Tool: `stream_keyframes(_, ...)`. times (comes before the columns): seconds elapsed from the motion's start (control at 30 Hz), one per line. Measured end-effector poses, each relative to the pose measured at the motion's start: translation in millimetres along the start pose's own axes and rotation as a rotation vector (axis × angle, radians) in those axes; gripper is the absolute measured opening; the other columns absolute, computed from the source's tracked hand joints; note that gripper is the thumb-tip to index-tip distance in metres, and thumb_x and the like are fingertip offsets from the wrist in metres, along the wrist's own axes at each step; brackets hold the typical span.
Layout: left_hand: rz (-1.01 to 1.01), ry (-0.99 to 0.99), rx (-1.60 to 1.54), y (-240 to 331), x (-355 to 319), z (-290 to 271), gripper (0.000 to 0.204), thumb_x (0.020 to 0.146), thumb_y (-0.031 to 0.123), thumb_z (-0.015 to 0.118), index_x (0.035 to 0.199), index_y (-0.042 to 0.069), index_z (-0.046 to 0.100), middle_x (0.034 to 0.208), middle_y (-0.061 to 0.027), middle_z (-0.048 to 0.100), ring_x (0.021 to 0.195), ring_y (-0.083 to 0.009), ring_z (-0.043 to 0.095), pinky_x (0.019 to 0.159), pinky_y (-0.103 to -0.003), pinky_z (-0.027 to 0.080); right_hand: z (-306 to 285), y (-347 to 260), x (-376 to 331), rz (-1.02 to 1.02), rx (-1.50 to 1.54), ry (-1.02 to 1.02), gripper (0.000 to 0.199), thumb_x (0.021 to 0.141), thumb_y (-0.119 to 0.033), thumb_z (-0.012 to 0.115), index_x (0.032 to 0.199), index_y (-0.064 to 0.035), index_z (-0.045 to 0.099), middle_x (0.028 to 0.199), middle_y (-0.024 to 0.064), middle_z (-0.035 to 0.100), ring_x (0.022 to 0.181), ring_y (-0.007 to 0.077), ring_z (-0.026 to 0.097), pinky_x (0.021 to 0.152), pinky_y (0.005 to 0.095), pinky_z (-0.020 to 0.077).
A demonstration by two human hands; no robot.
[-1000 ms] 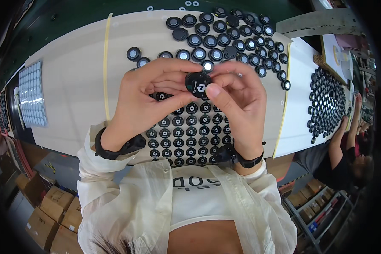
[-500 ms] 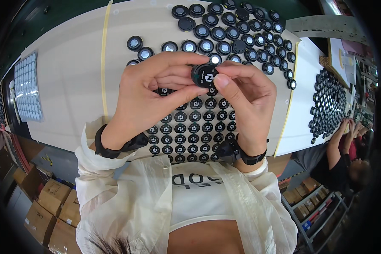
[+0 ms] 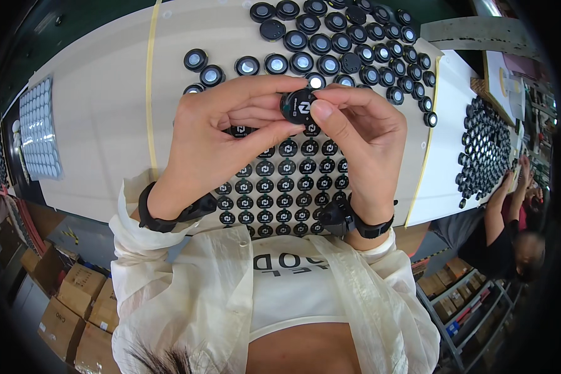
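Note:
Between my two hands is a small round black disc-shaped part (image 3: 297,107) with a white symbol on its face, held up above the table. My left hand (image 3: 221,128) grips its left side, thumb below and forefinger above. On its right edge, my right hand (image 3: 364,124) presses with thumb and forefinger. Beneath my hands lie rows of black round labels (image 3: 285,184) bearing the same white symbol. Beyond them stand many black round parts with pale centres (image 3: 302,63); a few lie with a plain dark face up (image 3: 272,30).
A clear bag of white discs (image 3: 41,131) lies at the table's left. Yellow tape (image 3: 149,93) crosses the tabletop. To the right, a person (image 3: 498,230) works beside another cluster of black parts (image 3: 483,146). Cardboard boxes (image 3: 81,290) are stacked at lower left.
The black part has shifted very slightly left and up between my hands, with my right thumb sliding along its edge. My grip otherwise stays the same.

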State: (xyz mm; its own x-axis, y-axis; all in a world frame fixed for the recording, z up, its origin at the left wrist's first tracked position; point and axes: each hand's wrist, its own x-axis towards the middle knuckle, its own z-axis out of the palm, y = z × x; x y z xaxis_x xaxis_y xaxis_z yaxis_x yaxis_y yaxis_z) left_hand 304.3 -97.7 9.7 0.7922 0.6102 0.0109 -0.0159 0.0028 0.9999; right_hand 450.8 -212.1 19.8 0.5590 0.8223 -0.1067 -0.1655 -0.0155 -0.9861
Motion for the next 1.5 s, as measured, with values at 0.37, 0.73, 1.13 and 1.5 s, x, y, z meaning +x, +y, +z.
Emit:
stream_keyframes(0.37,0.026,0.043,0.161,-5,-2,1,0.043,0.083,-0.011,0.070,0.124,-0.003,0.064,0.105,-0.0155,0.073,0.094,-0.0197,0.072,0.083,-0.029,0.059,0,15,4,-0.151,-0.142,0.016,0.016,0.082,-0.002,0.077,0.097,0.0012,0.074,0.092,0.0087,0.073,0.088,0.0126,0.065,0.081,0.0250,0.0498)
stream_keyframes(0.73,0.247,0.136,0.659,6,19,-44,0.040,0.084,0.006,0.072,0.124,0.006,0.067,0.112,-0.0100,0.070,0.094,-0.0205,0.068,0.082,-0.030,0.053,-8,8,11,-0.349,-0.385,-0.098,0.021,0.088,-0.002,0.066,0.107,-0.0044,0.074,0.099,0.0099,0.073,0.098,0.0212,0.066,0.088,0.0320,0.0508)
stream_keyframes(1.13,0.004,0.141,1.635,-31,25,-210,0.043,0.089,0.005,0.063,0.132,0.007,0.059,0.118,-0.0185,0.060,0.102,-0.0359,0.060,0.091,-0.040,0.049,-54,-3,15,-0.143,-0.973,-0.228,0.033,0.079,0.000,0.072,0.111,-0.0060,0.063,0.098,0.0035,0.069,0.079,0.0158,0.059,0.070,0.0286,0.0453)
stream_keyframes(1.5,0.496,-0.405,1.036,-27,14,49,0.058,0.081,0.001,0.060,0.138,-0.001,0.049,0.146,-0.0136,0.048,0.137,-0.0252,0.045,0.112,-0.036,0.039,-89,-19,19,-0.087,-1.132,-0.222,0.035,0.074,0.007,0.073,0.105,-0.0039,0.061,0.092,0.0095,0.067,0.079,0.0236,0.062,0.074,0.0340,0.0505)
